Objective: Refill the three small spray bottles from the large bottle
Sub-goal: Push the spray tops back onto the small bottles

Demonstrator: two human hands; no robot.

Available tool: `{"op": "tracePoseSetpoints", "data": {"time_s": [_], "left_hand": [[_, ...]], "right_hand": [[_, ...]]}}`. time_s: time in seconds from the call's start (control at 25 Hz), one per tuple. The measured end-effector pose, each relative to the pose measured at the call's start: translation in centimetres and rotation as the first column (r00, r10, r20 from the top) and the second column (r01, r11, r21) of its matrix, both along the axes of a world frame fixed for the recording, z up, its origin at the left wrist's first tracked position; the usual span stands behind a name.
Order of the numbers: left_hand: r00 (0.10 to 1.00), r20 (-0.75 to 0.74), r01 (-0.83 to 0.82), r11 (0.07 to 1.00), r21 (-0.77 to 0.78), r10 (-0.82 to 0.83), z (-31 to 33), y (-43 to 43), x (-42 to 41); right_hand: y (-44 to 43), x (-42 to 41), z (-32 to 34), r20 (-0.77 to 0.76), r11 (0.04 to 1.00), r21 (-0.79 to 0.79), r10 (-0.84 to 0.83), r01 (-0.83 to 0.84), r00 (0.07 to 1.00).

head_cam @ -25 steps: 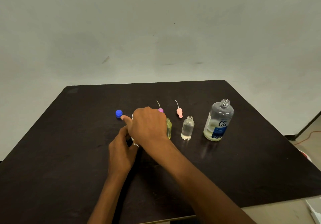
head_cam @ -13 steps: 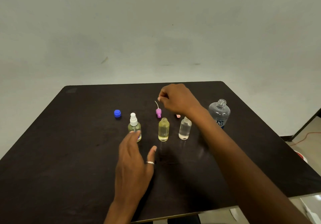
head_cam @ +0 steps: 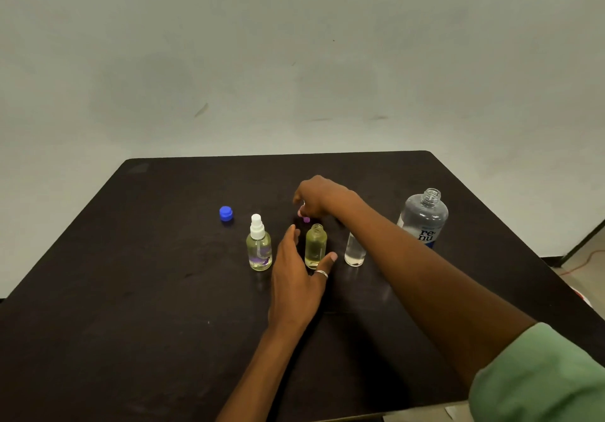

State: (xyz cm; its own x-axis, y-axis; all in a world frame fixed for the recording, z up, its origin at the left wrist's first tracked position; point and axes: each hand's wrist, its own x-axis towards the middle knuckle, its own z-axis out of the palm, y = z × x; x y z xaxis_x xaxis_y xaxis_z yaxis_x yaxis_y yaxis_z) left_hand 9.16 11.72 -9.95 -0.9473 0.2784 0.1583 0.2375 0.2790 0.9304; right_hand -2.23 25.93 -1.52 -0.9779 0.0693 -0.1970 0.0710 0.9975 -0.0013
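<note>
Three small bottles stand in a row mid-table. The left spray bottle [head_cam: 259, 248] has its white sprayer on. The middle yellowish bottle [head_cam: 315, 245] is uncapped, and so is the clear right bottle [head_cam: 355, 251], partly behind my right forearm. My right hand [head_cam: 322, 199] reaches over them and pinches the purple sprayer head [head_cam: 306, 219] just behind the middle bottle. My left hand [head_cam: 299, 274] is spread open around the middle bottle's base, thumb on its right, fingers on its left. The large bottle [head_cam: 424, 218] stands uncapped at the right.
A blue cap [head_cam: 226, 214] lies left of the row on the dark table [head_cam: 131, 290]. The pink sprayer head is hidden behind my right arm. The table's right edge drops to a floor with a red cable [head_cam: 586, 261].
My right hand dropped onto the purple sprayer head and took hold of it. My left hand moved forward and right from the left bottle to the middle bottle.
</note>
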Motion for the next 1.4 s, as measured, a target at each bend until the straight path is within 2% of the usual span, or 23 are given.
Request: {"op": "tracePoseSetpoints", "data": {"time_s": [0.28, 0.44, 0.52, 0.84, 1.04, 1.4], "left_hand": [[0.983, -0.184, 0.021, 0.999, -0.032, -0.026, -0.1, 0.0, -0.2], [0.98, -0.195, 0.022, 0.999, -0.032, -0.028, -0.1, 0.0, -0.2], [0.98, -0.198, 0.025, 0.999, -0.027, -0.03, -0.1, 0.0, -0.1], [0.972, -0.234, 0.031, 0.999, -0.027, -0.037, -0.4, -0.2, -0.2], [0.97, -0.239, 0.031, 0.999, -0.027, -0.037, -0.5, -0.2, -0.3], [0.969, -0.244, 0.033, 0.999, -0.023, -0.038, -0.6, -0.1, -0.4]], "right_hand": [[-0.1, 0.1, -0.7, 0.064, 1.0, 0.023, 0.014, -0.016, 0.998], [0.0, 2.5, 3.2, 0.057, 0.991, -0.131, 0.029, -0.021, 0.998], [-0.1, 4.6, 6.0, 0.052, 0.987, -0.158, 0.042, -0.034, 0.998], [-1.3, 12.2, 15.2, -0.178, 0.987, -0.127, 0.074, -0.097, 0.981], [-1.8, 13.0, 15.2, -0.252, 0.986, -0.09, 0.112, -0.138, 0.961], [-2.2, 12.5, 11.9, -0.205, 0.984, -0.104, 0.124, -0.147, 0.971]]}}
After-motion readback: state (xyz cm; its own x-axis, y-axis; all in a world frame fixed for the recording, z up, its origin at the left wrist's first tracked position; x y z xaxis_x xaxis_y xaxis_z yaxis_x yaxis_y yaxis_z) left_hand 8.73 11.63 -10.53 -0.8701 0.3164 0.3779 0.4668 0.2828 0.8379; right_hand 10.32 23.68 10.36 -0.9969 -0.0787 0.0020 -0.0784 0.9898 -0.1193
